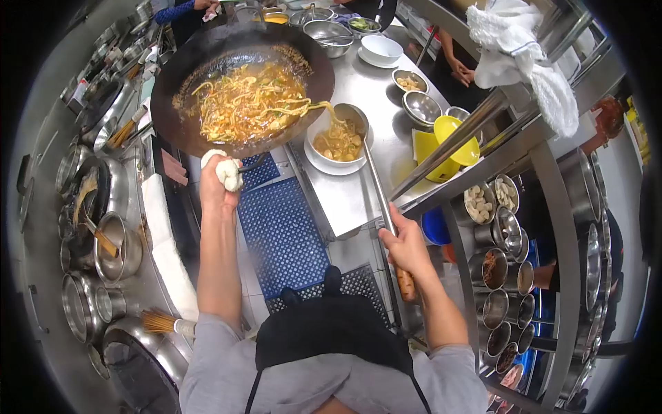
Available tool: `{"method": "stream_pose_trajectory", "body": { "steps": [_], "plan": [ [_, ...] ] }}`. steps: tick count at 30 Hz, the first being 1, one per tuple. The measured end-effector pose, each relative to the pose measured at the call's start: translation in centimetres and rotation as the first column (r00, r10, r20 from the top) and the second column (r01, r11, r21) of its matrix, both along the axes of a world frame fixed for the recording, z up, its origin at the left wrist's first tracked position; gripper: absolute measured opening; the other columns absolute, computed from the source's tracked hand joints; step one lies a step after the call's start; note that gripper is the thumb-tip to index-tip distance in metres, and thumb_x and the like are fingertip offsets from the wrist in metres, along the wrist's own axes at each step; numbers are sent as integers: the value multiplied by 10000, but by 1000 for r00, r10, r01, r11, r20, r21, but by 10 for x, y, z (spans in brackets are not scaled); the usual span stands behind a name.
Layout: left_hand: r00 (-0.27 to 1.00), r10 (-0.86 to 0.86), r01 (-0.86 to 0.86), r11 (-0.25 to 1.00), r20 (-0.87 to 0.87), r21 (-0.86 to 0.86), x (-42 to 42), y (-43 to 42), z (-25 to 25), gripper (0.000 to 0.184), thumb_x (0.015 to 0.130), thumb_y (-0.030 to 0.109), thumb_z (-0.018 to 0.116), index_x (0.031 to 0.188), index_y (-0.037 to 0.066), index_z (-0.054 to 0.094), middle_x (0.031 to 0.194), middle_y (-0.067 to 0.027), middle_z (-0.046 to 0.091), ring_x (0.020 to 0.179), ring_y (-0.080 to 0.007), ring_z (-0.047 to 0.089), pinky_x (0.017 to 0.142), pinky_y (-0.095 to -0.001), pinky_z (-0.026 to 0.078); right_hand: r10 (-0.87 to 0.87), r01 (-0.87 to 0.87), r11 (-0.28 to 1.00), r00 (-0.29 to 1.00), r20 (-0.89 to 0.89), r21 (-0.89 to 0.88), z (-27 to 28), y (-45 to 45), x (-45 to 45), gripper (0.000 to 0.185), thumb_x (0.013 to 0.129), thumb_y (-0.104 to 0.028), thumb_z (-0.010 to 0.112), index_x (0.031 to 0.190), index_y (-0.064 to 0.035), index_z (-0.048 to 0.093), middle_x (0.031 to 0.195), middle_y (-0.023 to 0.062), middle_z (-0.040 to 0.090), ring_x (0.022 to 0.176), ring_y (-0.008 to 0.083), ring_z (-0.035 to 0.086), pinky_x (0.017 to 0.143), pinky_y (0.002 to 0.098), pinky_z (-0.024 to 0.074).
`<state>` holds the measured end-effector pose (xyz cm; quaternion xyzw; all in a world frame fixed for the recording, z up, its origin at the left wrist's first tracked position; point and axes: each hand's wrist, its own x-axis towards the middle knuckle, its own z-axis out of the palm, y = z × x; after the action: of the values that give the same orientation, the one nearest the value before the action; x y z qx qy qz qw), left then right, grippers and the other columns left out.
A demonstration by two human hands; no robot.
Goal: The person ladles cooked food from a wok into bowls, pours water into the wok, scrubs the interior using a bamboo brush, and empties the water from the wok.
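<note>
My left hand (pixel 219 181) is closed round the handle of a big dark wok (pixel 165 103), with a white cloth (pixel 229 175) bunched in the grip. Noodles in brown sauce (pixel 252 103) fill the tilted wok. Some noodles stretch over its right rim into a white bowl (pixel 323 153), which sits on a white plate (pixel 318 165) and holds noodles and sauce. My right hand (pixel 407 243) grips the long handle of a ladle (pixel 376 179). The ladle's head is at the bowl, partly hidden among the noodles.
The bowl stands on a steel counter (pixel 345 210). Farther back are white bowls (pixel 381 50), metal bowls (pixel 422 107) and yellow bowls (pixel 456 138). A metal rack (pixel 552 172) rises at right beside several ingredient containers (pixel 494 268). Stoves and pots (pixel 118 247) line the left. Other people stand behind the counter.
</note>
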<state>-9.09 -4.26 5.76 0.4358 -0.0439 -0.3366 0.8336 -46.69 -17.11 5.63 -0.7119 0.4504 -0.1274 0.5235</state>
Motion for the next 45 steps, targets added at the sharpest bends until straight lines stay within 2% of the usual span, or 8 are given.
{"method": "stream_pose_trajectory", "body": {
  "steps": [1,4,6,10,21,31,36,45],
  "plan": [
    [999,39,-40,997,-22,-66,0,-5,2,22,820,67,565,813,85,554,668,-67,610,545,-176,618,406,-293,464,101,-61,877,993,58,-477,-51,-10,-8,626,866,-116,639,1445,9,439,623,137,619,499,180,640,494,356,503],
    [999,-2,4,999,42,-49,-5,-7,24,35,820,63,564,807,92,549,663,-60,607,530,-172,615,400,-296,471,58,-90,770,996,-71,-632,-42,1,-2,642,859,-113,647,1450,13,430,644,150,635,489,172,632,497,355,499],
    [998,18,-15,998,53,-60,-3,-12,27,40,817,61,564,806,95,549,661,-57,606,521,-174,614,403,-296,478,-65,68,998,979,192,-10,-18,7,5,620,891,-62,622,1477,-29,422,769,77,663,499,134,575,413,266,451],
    [994,37,-25,994,102,-110,-8,-27,27,62,804,32,571,778,88,559,659,-43,588,523,-157,597,423,-298,472,-326,39,833,840,434,551,20,12,18,586,938,-81,599,1483,-80,386,686,33,545,430,107,503,347,271,406],
    [987,157,-160,983,-37,-87,-16,-42,-18,86,772,-27,574,766,59,575,682,-37,570,557,-155,590,483,-289,481,-640,-317,481,510,575,817,69,40,-2,191,997,-128,511,1187,-139,505,723,33,504,437,119,467,337,282,380],
    [981,67,-92,987,-182,-131,-39,30,-23,83,796,2,556,757,74,570,667,-38,573,546,-152,590,482,-292,490,124,-184,960,956,267,213,100,58,67,691,887,-101,662,1510,-49,367,626,12,571,418,100,503,389,277,406],
    [977,101,-128,983,-189,-136,-47,85,-24,58,809,12,554,796,63,581,687,-63,585,571,-175,606,509,-303,511,324,-379,772,925,-197,-509,87,14,115,589,846,-126,649,1411,-47,507,617,154,596,563,223,647,586,379,513],
    [958,281,-280,960,-52,29,-66,164,-13,104,767,-16,595,868,-8,619,757,-65,619,598,-153,621,516,-286,497,491,-497,854,868,74,156,71,88,165,685,898,-63,634,1516,-32,342,626,-1,529,412,101,493,351,262,388]
  ]
}}
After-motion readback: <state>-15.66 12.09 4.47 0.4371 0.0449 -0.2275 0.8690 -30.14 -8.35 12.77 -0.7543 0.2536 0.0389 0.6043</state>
